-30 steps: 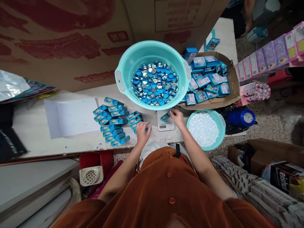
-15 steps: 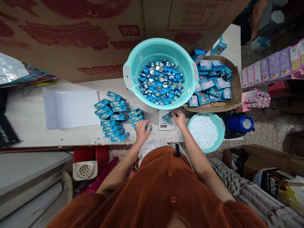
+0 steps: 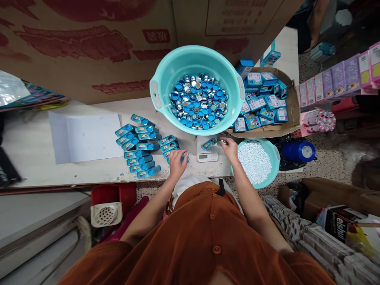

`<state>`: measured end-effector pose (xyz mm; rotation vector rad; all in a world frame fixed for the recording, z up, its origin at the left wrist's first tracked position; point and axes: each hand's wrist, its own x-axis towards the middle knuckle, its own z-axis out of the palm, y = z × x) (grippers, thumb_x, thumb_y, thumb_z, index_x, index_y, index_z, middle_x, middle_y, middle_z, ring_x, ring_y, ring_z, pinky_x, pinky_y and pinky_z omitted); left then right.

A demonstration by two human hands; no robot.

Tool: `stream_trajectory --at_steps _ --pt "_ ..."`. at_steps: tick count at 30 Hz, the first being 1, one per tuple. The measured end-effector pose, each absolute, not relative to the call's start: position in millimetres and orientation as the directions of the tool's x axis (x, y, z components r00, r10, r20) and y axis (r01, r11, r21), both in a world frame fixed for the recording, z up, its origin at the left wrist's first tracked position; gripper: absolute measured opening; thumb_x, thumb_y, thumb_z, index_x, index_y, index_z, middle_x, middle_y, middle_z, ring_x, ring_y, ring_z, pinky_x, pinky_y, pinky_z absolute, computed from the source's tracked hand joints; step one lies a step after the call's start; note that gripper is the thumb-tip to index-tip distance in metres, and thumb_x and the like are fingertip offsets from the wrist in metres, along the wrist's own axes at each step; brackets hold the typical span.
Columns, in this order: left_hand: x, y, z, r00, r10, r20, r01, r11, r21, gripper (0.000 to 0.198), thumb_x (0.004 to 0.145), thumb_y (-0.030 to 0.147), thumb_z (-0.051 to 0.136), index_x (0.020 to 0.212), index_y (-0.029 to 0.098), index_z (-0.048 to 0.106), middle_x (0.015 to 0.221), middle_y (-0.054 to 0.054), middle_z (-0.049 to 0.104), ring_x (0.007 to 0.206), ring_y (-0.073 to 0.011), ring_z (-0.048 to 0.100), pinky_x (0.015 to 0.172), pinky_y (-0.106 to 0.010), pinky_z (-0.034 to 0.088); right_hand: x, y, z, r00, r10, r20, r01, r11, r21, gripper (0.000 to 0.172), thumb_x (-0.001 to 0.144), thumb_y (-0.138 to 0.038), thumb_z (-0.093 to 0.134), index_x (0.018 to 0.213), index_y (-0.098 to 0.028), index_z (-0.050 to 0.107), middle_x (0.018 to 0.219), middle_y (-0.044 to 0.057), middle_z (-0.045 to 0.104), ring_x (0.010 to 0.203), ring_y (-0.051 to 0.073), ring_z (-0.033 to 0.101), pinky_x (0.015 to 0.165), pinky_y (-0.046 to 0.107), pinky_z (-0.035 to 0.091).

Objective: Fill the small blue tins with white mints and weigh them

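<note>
On the white table, a small blue tin (image 3: 209,144) lies on the kitchen scale (image 3: 207,157), whose display faces me. My right hand (image 3: 229,149) is just right of the scale, fingertips pinched on small white tablets. My left hand (image 3: 178,163) rests at the near end of a short row of blue tins (image 3: 168,139), its thumb and fingers about the nearest tin (image 3: 183,158), which they partly hide. A bowl of white tablets (image 3: 254,163) sits right of my right forearm. Behind the scale stands a large turquoise basin (image 3: 154,109) holding many blue and silver caps (image 3: 198,103).
More blue tins (image 3: 139,162) stand in a cluster on the left, near a folded white sheet (image 3: 89,138). At the right, a cut-down carton (image 3: 293,118) holds blue boxes. A big cardboard box (image 3: 118,59) backs the table. Another person's arm (image 3: 319,23) shows at upper right.
My right hand has left the tin on the scale and moved slightly right, white tablets now showing at its fingertips. My left hand stays at the tins. The whole view has shifted slightly.
</note>
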<state>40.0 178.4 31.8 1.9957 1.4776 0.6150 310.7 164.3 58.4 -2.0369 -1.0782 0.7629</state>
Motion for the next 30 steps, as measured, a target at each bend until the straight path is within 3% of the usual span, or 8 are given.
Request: stream_trajectory --at_steps 11,16,22,26,30 --pt "39.7 178.3 33.6 0.285 0.958 0.014 0.690 -0.215 0.691 0.022 0.089 0.035 0.049 0.101 0.024 0.062 0.099 -0.008 0.064 0.103 -0.0262 0.052 0.095 -0.043 0.036 327.1 138.0 53.1 0.533 0.825 -0.191 0.425 -0.455 -0.782 0.028 0.076 -0.036 0.058 0.090 -0.017 0.071 0.087 0.007 0.067 0.068 0.015 0.055 0.071 0.029 0.046" --pt "57.9 182.1 36.1 0.346 0.938 0.028 0.664 -0.267 0.698 0.025 0.087 0.038 0.051 0.106 0.022 0.059 0.099 -0.009 0.061 0.103 -0.0266 0.051 0.095 -0.042 0.038 356.7 85.3 52.0 0.656 0.737 -0.165 0.443 -0.552 -0.707 0.033 0.077 -0.040 0.054 0.093 -0.016 0.070 0.088 0.008 0.067 0.070 0.017 0.054 0.073 0.032 0.045" --pt "125.5 190.4 9.3 0.424 0.906 0.011 0.617 -0.297 0.729 0.076 0.069 0.042 0.074 0.130 0.014 0.039 0.126 -0.018 0.049 0.122 -0.0336 0.043 0.100 -0.047 0.038 385.7 22.8 48.4 0.770 0.624 -0.135 0.464 -0.692 -0.553 0.036 0.076 -0.037 0.052 0.096 -0.012 0.070 0.091 0.013 0.066 0.068 0.019 0.055 0.078 0.037 0.046" --pt "154.0 196.8 -17.9 0.353 0.935 -0.029 0.620 -0.210 0.756 0.060 0.071 0.032 0.072 0.122 0.014 0.045 0.119 -0.018 0.053 0.119 -0.0325 0.047 0.097 -0.047 0.040 387.9 2.0 44.2 0.799 0.587 -0.129 0.452 -0.729 -0.514 0.039 0.075 -0.036 0.054 0.105 -0.013 0.066 0.113 0.017 0.060 0.062 0.015 0.056 0.081 0.038 0.047" --pt "158.3 198.6 -28.8 0.307 0.951 -0.030 0.624 -0.178 0.761 0.042 0.071 0.030 0.070 0.108 0.021 0.051 0.104 -0.012 0.060 0.100 -0.0285 0.058 0.085 -0.045 0.046 383.5 -11.1 38.1 0.801 0.584 -0.135 0.426 -0.714 -0.555 0.041 0.077 -0.039 0.053 0.107 -0.013 0.064 0.112 0.016 0.060 0.063 0.015 0.057 0.081 0.037 0.048"
